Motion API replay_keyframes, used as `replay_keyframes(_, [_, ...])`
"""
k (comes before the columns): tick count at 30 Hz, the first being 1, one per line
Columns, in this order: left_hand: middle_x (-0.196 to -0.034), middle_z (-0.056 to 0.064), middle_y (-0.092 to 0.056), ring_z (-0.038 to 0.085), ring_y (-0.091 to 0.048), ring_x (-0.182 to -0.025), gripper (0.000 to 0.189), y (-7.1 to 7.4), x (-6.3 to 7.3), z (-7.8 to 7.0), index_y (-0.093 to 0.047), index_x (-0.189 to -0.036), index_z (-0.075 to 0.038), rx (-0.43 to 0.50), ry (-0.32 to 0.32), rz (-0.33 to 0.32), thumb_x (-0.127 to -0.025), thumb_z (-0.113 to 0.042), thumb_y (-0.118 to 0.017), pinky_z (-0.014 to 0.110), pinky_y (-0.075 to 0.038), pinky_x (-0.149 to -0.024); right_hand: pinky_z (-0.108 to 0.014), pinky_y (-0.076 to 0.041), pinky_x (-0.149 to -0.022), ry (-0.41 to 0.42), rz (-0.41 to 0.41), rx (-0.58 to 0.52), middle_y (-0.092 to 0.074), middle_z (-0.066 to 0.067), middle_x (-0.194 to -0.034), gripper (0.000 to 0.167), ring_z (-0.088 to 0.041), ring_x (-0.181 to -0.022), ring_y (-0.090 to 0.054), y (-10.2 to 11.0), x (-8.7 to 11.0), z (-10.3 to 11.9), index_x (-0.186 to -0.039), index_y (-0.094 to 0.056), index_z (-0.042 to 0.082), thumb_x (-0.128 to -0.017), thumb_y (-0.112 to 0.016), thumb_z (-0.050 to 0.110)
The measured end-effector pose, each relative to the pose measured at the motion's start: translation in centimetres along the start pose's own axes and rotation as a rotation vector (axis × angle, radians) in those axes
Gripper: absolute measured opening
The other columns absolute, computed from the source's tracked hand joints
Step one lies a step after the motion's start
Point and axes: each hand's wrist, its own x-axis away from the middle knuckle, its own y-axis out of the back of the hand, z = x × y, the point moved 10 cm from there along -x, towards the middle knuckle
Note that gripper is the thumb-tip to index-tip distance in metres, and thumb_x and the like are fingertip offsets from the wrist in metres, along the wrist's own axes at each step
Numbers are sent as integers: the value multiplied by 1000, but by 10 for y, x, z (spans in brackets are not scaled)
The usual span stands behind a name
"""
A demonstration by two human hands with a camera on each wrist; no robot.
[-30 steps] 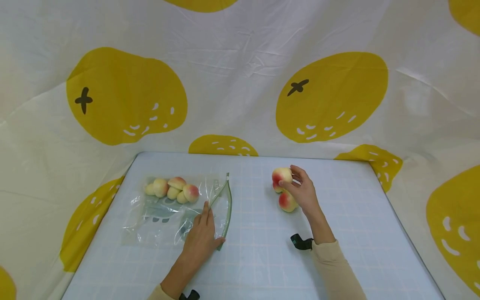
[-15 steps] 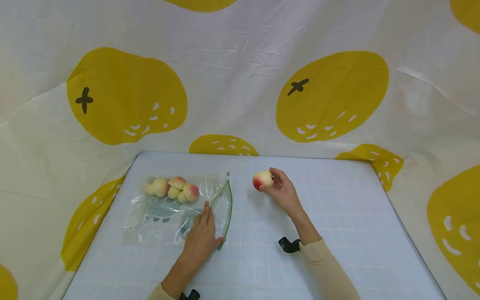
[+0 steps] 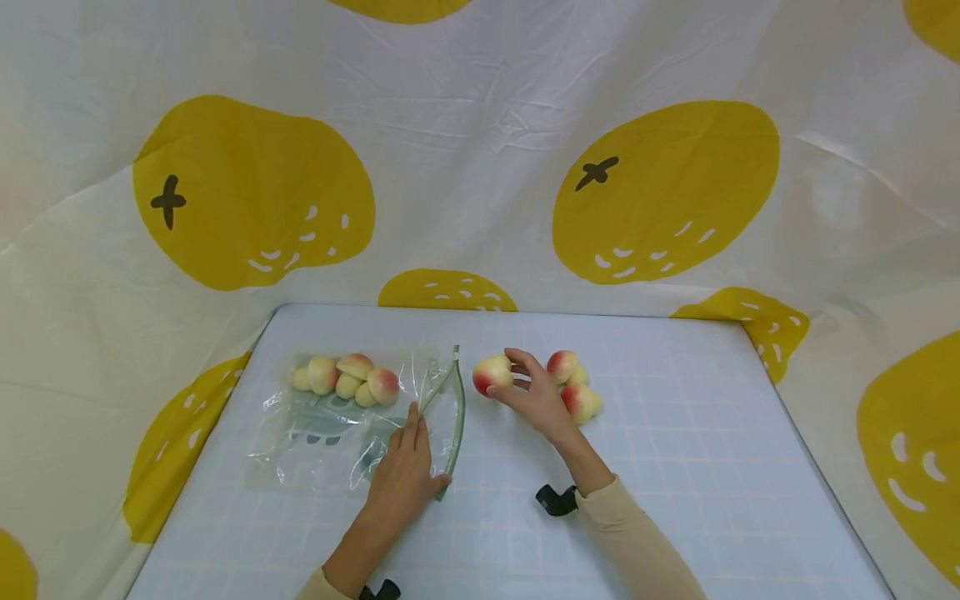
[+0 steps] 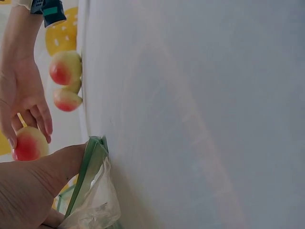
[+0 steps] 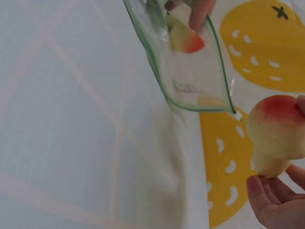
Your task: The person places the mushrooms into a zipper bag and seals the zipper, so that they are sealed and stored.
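Note:
A red-and-cream mushroom (image 3: 491, 375) is pinched between the thumb and fingers of my right hand (image 3: 543, 407), just right of the bag's mouth. In the right wrist view this mushroom (image 5: 277, 125) has its round cap up and stalk down. My left hand (image 3: 401, 468) lies over the mouth end of a clear zip bag (image 3: 279, 433), fingers straight, thumb stretched out to the green zip edge (image 3: 460, 417). The bag's mouth gapes open toward the right hand. Several mushrooms (image 3: 348, 379) lie inside the bag along its far side.
Two more mushrooms, one farther back (image 3: 561, 365) and one nearer (image 3: 579, 403), lie close together on the table just beyond the right hand. The checked tabletop (image 3: 720, 467) ends at a hanging cloth (image 3: 465, 208) printed with yellow fruit.
My right hand has picked a mushroom up from the group on the right and carried it left toward the bag. The left hand and the bag have stayed in place.

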Motion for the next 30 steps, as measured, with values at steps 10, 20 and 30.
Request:
replay_keyframes(10, [-158, 28, -25, 41, -48, -121, 107, 3, 0, -1, -39, -142, 17, -2, -5, -15, -68, -37, -93, 44, -54, -87, -56, -45, -98, 17, 24, 3, -55, -25, -133, 64, -42, -115, -54, -25, -2, -15, -141, -48, -5, -85, -77, 4])
replay_keyframes(20, [-158, 27, -24, 41, -48, -122, 107, 2, -1, 0, -39, -143, 16, -3, 14, 11, -68, -38, -93, 44, -54, -87, -47, -49, -93, 45, 28, 32, -59, -12, -131, 66, -32, -110, -56, -41, -12, -48, -140, -52, 2, -83, -83, 15])
replay_keyframes(30, [-158, 27, -25, 41, -48, -122, 107, 2, -1, 0, -39, -143, 16, -3, 17, 5, -68, -39, -93, 44, -55, -83, -39, -52, -87, 17, 104, 115, -59, -5, -130, 71, -25, -107, -58, -57, -14, -57, -142, -52, 5, -82, -84, 25])
